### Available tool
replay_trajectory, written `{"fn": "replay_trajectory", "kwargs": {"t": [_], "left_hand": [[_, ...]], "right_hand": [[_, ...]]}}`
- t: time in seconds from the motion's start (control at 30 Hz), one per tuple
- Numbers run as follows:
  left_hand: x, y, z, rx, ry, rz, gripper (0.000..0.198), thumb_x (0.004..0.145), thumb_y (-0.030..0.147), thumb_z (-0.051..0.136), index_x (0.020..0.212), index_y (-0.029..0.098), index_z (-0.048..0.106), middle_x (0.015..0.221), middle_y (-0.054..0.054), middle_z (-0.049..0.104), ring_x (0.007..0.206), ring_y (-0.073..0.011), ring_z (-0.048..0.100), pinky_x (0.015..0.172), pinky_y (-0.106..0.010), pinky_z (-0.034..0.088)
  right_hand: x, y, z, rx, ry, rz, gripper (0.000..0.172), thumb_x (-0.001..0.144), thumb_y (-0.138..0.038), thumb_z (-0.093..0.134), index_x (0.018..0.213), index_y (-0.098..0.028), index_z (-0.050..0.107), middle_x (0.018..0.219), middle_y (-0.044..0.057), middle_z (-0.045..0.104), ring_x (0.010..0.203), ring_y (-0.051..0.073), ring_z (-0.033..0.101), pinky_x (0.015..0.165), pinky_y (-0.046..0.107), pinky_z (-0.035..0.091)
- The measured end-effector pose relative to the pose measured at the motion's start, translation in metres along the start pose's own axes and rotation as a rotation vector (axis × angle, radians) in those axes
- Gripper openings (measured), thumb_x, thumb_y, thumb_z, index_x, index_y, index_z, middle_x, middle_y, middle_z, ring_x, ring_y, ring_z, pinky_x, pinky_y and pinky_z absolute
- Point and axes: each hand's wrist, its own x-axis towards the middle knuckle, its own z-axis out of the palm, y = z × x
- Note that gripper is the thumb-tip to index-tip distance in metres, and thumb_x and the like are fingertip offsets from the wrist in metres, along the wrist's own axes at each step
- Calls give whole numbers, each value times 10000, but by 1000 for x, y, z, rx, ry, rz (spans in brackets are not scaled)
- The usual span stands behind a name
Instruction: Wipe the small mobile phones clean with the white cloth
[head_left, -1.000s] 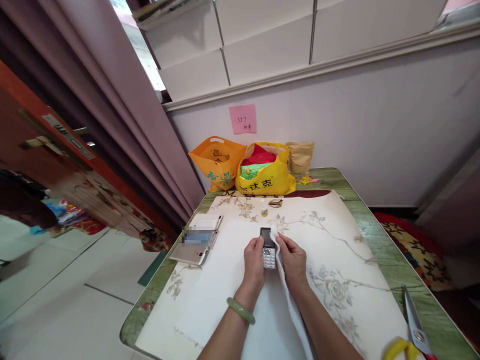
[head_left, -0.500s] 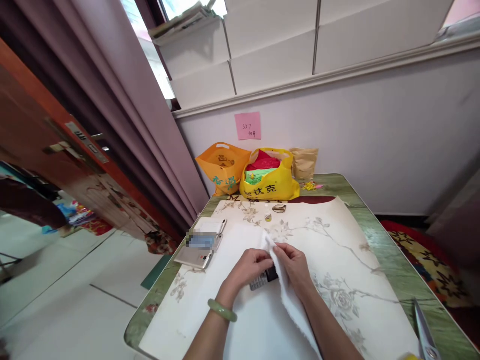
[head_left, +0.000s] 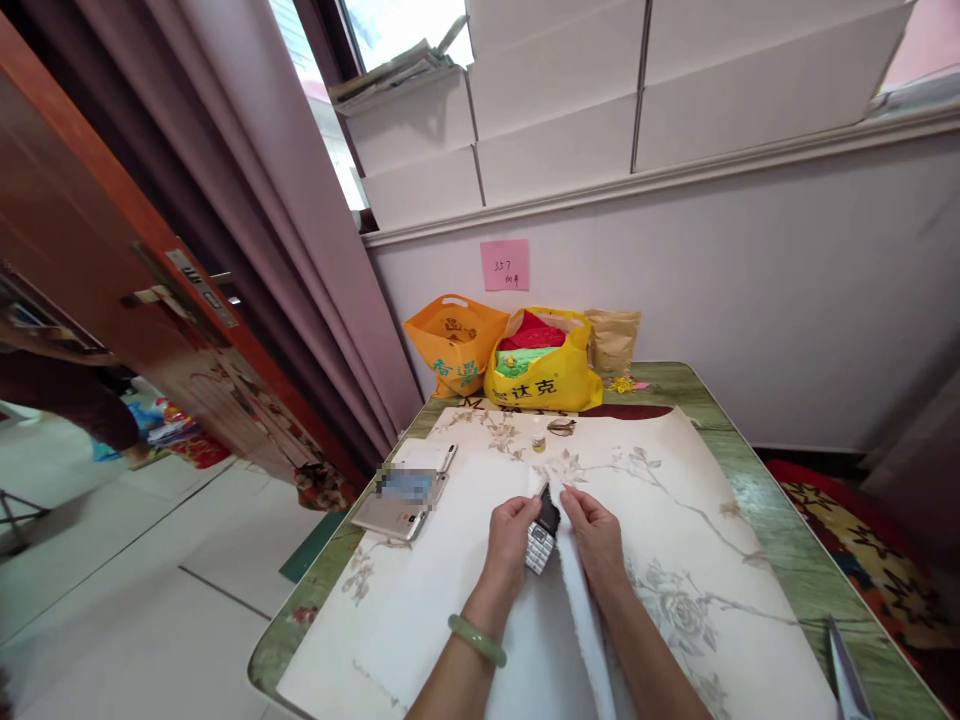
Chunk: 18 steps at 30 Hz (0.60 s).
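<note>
The keypad phone (head_left: 538, 545) was a small silver handset with rows of pale square keys below a dark screen, and it was tilted, its top end leaning toward the far right. It sat between the two hands, over the near middle of the table (head_left: 739, 480); whether it touched the surface below could not be told. The left hand (head_left: 514, 535) pinched its left side between thumb and fingers, a green bangle (head_left: 478, 640) on that wrist. The right hand (head_left: 598, 530) pinched the fuzzy edge of a white cloth (head_left: 581, 615), which stood up along the phone's right side.

On the wall, a pink note (head_left: 504, 265) bore a handwritten "357" above smaller characters. The orange bag (head_left: 450, 335) showed green "香遇", and the yellow bag (head_left: 544, 390) beside it showed black "达克" after a partly hidden character.

A floral sheet (head_left: 675, 490) ran rightward from the right hand to the table's green border, where scissors (head_left: 847, 675) lay at the near right. On the far side of the hands were a small bottle (head_left: 538, 440) and glasses (head_left: 561, 428). Toward the left edge, well apart from the left hand, lay a gold smartphone (head_left: 386, 517), partly pixelated.
</note>
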Motion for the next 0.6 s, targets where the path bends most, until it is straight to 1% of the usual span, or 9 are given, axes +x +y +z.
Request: {"fn": "replay_trajectory", "kwargs": {"t": [0.1,0.17,0.2,0.27,0.33,0.4,0.5,0.53,0.6], "left_hand": [[-1,-2,6,-168,121,70,377,624,458,771,736,126,633,642,-4,626,568,-110,556,569,-235,422],[0,-2,7,-273,206,122,388,639,472,759,783,139,624,691,-4,645,615,-120,588,610,-245,450],[0,-2,7,-308,228,132,388,639,471,760,791,144,616,700,-1,648,629,-121,597,621,-245,456],[-2,-3,6,-334,232,115,384,626,453,778,781,152,597,688,6,643,623,-118,598,616,-239,453],[-6,-5,4,-331,205,70,377,614,427,793,767,156,581,652,19,626,583,-110,579,586,-231,441],[-10,-8,4,-321,166,36,356,614,400,796,753,155,578,633,24,617,558,-104,564,567,-227,435],[-14,-11,7,-333,119,35,298,621,350,786,714,149,586,631,25,616,574,-104,573,584,-223,451],[-13,-11,8,-353,121,38,278,622,333,781,710,147,595,641,21,623,587,-108,582,593,-223,459],[-8,-8,11,-437,161,13,233,642,312,755,733,146,619,673,4,646,610,-122,606,608,-234,480]], "right_hand": [[-1,1,-2,51,28,39,499,648,-504,767,1002,-156,727,923,65,749,791,204,672,727,300,529],[-2,-1,-4,61,81,57,503,641,-510,769,989,-149,727,874,54,748,749,200,667,678,285,527],[-3,-2,-4,66,119,64,504,643,-516,765,983,-147,727,859,49,746,742,200,666,668,281,525],[-3,-5,-5,83,197,73,508,653,-533,751,983,-147,728,864,42,745,767,206,667,683,280,527],[-3,-8,-4,94,221,61,502,662,-543,739,972,-148,733,903,42,745,827,219,668,729,290,528],[-3,-9,-2,88,166,39,478,664,-537,739,944,-149,745,926,45,744,878,232,664,781,309,522],[-5,-9,3,103,18,37,444,652,-494,768,957,-171,755,932,48,745,901,237,661,830,342,513],[-6,-8,5,113,-36,38,437,652,-477,776,974,-183,754,940,52,742,900,234,659,832,350,512],[-8,-5,6,106,-124,-2,394,652,-450,787,959,-203,759,982,62,724,919,228,647,832,350,509]]}}
